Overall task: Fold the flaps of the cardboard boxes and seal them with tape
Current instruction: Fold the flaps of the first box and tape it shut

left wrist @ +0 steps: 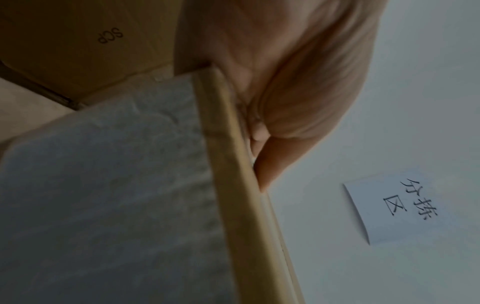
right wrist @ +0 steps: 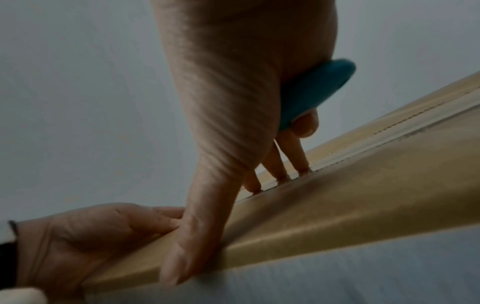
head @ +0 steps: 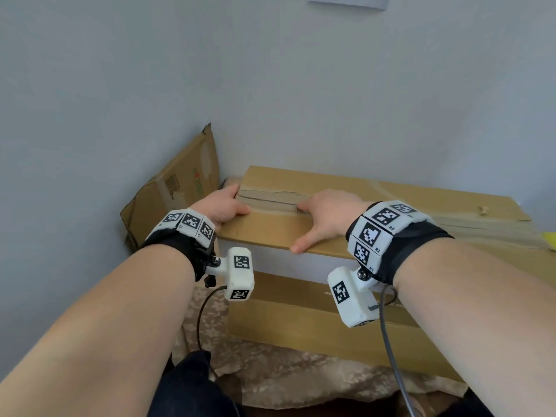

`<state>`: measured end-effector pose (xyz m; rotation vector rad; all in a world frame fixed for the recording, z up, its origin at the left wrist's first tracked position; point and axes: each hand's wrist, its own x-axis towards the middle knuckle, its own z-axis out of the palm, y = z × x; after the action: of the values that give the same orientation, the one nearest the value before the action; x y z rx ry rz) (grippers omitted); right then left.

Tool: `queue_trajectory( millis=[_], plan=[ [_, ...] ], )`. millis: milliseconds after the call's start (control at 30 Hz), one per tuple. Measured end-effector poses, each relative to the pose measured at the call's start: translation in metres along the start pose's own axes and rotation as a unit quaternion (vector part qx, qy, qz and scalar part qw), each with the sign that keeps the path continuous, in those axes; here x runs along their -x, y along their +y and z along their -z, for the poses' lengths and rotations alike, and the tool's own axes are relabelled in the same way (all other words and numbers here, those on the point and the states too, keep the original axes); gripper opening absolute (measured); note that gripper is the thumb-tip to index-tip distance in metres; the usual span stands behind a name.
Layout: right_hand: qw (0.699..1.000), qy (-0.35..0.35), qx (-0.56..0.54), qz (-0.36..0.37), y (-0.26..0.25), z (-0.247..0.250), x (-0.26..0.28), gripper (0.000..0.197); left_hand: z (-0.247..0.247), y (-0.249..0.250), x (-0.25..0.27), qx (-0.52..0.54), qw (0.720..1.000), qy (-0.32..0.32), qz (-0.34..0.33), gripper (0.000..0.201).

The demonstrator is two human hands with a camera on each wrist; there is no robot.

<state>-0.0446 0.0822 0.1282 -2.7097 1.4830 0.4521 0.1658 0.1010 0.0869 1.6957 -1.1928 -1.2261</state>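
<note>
A long brown cardboard box (head: 376, 206) lies with its flaps folded flat, and tape runs along the middle seam (head: 270, 200). My left hand (head: 222, 206) grips the box's left end, thumb on top; its fingers (left wrist: 298, 82) lie against the cardboard edge (left wrist: 233, 185). My right hand (head: 325, 218) presses three fingertips (right wrist: 280, 174) onto the seam, with its thumb along the front edge. Its little finger curls round a teal object (right wrist: 317, 90) held against the palm, which the hand hides in the head view. The left hand (right wrist: 78, 236) also shows at the lower left of the right wrist view.
The box rests on a second, larger cardboard box (head: 316, 326) that stands on patterned cloth (head: 270, 371). Flattened cardboard (head: 177, 188) leans in the wall corner at the left. A paper note (left wrist: 389, 209) hangs on the wall close behind. Something yellow (head: 549, 240) shows at the right edge.
</note>
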Motion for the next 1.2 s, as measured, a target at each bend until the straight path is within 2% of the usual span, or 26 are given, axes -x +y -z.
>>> queue_trajectory(
  millis=[133,233,367,467,700,833,933,1000,1067,1200],
  plan=[
    [1.0,0.0,0.014,0.006,-0.007,0.0,-0.008,0.096,0.004,-0.004,-0.003,0.034,0.999,-0.034,-0.002,0.046],
    [1.0,0.007,0.01,0.002,-0.009,0.0,-0.012,0.097,0.004,-0.01,-0.005,0.083,0.995,-0.049,0.015,0.035],
    [1.0,0.023,0.003,-0.002,-0.006,0.0,-0.013,0.101,0.004,-0.016,-0.004,0.124,0.989,-0.047,0.065,0.023],
    [0.999,0.041,0.003,-0.005,-0.004,0.0,-0.013,0.099,0.005,-0.017,0.001,0.13,0.985,-0.044,0.106,0.028],
    [0.987,0.153,0.013,-0.052,0.003,-0.002,-0.013,0.076,0.014,0.002,0.003,-0.021,0.993,-0.028,0.116,0.046],
    [0.979,0.185,0.03,-0.085,0.013,-0.005,-0.009,0.072,0.004,0.022,0.004,-0.137,0.983,0.013,0.123,0.07],
    [0.977,0.192,0.028,-0.09,0.032,-0.011,0.003,0.072,-0.011,0.034,0.007,-0.155,0.981,0.033,0.113,0.057],
    [0.976,0.193,0.018,-0.101,0.052,-0.015,0.013,0.072,-0.023,0.042,0.005,-0.125,0.988,0.047,0.081,0.04],
    [0.975,0.183,0.021,-0.125,0.073,-0.021,0.023,0.072,-0.034,0.05,0.002,-0.124,0.988,0.087,0.038,0.027],
    [0.969,0.16,0.021,-0.188,0.119,-0.037,0.051,0.082,-0.067,0.067,0.004,-0.258,0.957,0.129,-0.02,0.049]
  ],
)
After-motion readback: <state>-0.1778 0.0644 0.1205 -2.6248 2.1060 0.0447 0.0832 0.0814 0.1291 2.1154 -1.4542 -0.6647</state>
